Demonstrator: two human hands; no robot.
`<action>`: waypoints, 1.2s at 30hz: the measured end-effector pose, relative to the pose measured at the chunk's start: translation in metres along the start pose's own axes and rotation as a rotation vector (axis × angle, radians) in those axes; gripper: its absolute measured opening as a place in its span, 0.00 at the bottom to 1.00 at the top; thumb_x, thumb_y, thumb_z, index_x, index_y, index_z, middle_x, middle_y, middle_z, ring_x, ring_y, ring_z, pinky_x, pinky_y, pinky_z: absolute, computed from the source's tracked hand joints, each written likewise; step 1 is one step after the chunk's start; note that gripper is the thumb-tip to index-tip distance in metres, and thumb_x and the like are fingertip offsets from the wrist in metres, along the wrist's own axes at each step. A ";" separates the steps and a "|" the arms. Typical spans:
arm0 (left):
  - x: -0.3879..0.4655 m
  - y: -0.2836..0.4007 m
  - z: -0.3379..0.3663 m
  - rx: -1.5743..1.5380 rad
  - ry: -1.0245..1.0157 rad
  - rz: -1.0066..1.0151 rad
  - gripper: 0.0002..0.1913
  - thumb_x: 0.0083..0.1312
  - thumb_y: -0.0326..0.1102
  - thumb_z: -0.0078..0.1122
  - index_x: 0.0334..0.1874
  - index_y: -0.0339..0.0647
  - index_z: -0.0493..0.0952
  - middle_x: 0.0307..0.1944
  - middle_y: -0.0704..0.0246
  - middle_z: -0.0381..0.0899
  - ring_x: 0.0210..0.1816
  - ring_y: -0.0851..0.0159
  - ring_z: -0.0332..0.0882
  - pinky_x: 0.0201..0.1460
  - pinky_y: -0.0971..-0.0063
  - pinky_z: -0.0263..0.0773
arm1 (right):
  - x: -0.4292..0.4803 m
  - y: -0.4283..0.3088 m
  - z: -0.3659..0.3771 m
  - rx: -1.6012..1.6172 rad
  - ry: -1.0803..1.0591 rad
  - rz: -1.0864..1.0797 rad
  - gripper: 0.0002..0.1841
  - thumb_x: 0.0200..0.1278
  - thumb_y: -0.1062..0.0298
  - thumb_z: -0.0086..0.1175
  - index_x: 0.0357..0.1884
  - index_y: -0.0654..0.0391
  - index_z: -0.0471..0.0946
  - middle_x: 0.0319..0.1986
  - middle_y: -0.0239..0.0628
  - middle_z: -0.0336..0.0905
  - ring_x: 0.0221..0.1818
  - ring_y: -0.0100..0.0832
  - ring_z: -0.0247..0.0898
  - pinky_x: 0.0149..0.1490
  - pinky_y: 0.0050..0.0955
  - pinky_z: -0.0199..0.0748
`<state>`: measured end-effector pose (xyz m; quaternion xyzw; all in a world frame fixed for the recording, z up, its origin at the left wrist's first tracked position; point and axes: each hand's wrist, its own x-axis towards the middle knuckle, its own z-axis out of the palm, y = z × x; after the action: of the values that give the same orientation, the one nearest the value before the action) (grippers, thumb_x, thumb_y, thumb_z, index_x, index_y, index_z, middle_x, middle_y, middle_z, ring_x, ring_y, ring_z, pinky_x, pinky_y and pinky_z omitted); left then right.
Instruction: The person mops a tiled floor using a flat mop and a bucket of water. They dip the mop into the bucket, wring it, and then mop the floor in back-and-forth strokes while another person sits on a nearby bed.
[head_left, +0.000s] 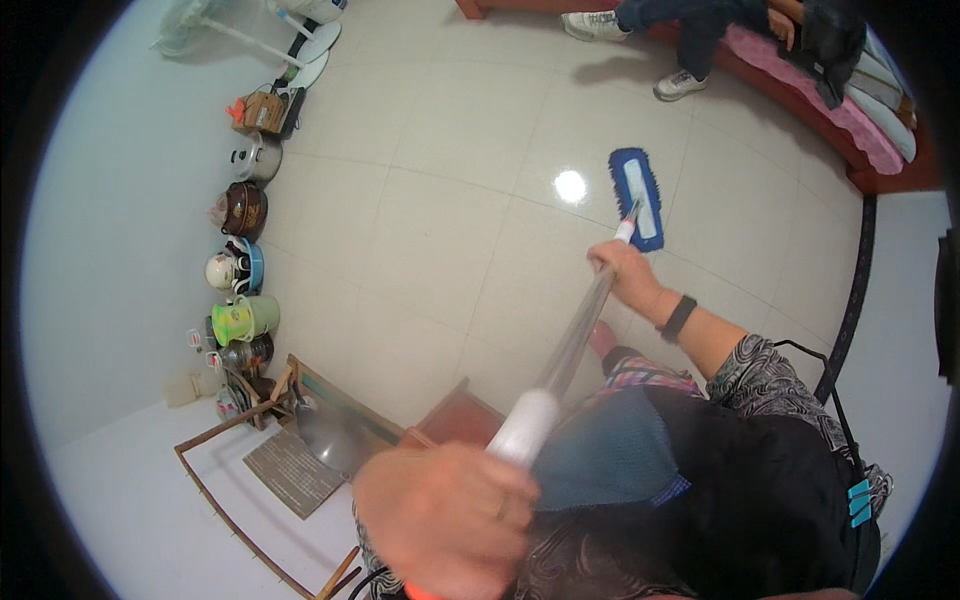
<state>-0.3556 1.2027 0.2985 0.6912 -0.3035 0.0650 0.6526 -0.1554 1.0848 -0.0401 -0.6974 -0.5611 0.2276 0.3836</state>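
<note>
A flat mop with a blue fringed pad (655, 217) lies on the tiled floor (435, 225) ahead of me. Its metal pole (574, 330) slants up towards me. Low on the pole, just above the white joint near the pad, my right hand (626, 274) is closed round it; a dark band is on that wrist. Close to the camera, my left hand (446, 517), slightly blurred and wearing a ring, grips the upper end by the white sleeve (525, 427). An orange part shows beneath this hand.
Seated on a red wooden bed or bench (874, 180), a person (701, 45) has both shoes on the floor. Along the left wall stand fans, a cardboard box (262, 112), a metal pot (262, 157), a brown jar (246, 210), a helmet (221, 271) and buckets (259, 315). Wooden furniture (345, 405) stands lower left.
</note>
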 end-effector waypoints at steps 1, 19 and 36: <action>-0.002 -0.009 -0.004 0.025 0.089 -0.001 0.11 0.47 0.19 0.57 0.19 0.39 0.64 0.14 0.65 0.69 0.15 0.61 0.69 0.26 0.66 0.70 | 0.008 0.012 -0.004 0.011 0.006 0.021 0.17 0.43 0.84 0.57 0.37 0.54 0.74 0.29 0.38 0.77 0.39 0.43 0.74 0.44 0.37 0.72; -0.012 0.059 -0.018 0.254 0.331 -0.231 0.10 0.48 0.20 0.58 0.22 0.39 0.65 0.14 0.64 0.71 0.15 0.61 0.71 0.22 0.68 0.70 | 0.107 -0.049 0.103 0.199 -0.177 -0.208 0.10 0.45 0.78 0.61 0.31 0.53 0.77 0.30 0.39 0.79 0.40 0.44 0.75 0.44 0.39 0.74; -0.116 0.084 -0.145 0.131 0.059 -0.113 0.10 0.49 0.22 0.58 0.19 0.39 0.66 0.17 0.64 0.68 0.18 0.57 0.68 0.28 0.62 0.71 | 0.173 -0.102 0.126 0.037 -0.086 0.028 0.11 0.51 0.74 0.60 0.38 0.53 0.77 0.34 0.41 0.79 0.44 0.45 0.75 0.45 0.41 0.73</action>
<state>-0.4476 1.3815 0.3348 0.7463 -0.2398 0.0682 0.6171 -0.2652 1.2931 -0.0157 -0.6874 -0.5629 0.2731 0.3689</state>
